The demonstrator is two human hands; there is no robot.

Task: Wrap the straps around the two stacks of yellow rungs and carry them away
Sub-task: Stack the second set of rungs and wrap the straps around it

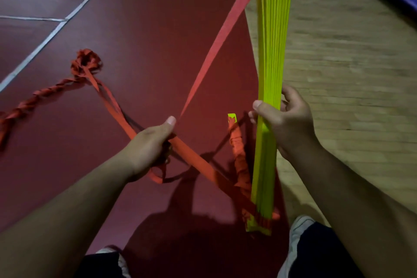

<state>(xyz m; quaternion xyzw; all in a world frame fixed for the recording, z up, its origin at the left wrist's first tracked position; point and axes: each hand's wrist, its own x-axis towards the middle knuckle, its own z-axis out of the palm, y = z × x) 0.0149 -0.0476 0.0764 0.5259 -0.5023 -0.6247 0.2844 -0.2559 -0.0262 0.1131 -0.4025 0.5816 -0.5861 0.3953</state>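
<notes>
Head view, looking down past both forearms.

Gripping the stack of yellow rungs [273, 52] about midway with the right hand [286, 124], thumb pressed across the near edge and fingers curled round the far side. Probably to keep the thin slats bunched and steady for wrapping. Stack tilted, lying over the seam between red mat [158, 18] and wooden floor [349, 74]. Near end down beside the shoes [300, 225], far end running out of the top of the picture. Contact of the near end with the floor: unclear.

Clutching the red strap [216, 45] in the left hand [149, 144], thumb on top, fingers closed underneath. Held taut from the red-bound far end of the stack down to that fist, seemingly to take up slack before winding. Past the fist, trailing loose across the mat to a tangled knot [85, 65] and a twisted length [38, 97], both well apart from the stack.

Just left of the stack, a red-wrapped bundle [237, 153] with a yellow tip [231, 118] poking out. Possibly the second stack, but too hidden to say.

By the look of it, wrapping under way and carrying not yet begun. Main risk: slats fanning out on any loosening of the right hand.
</notes>
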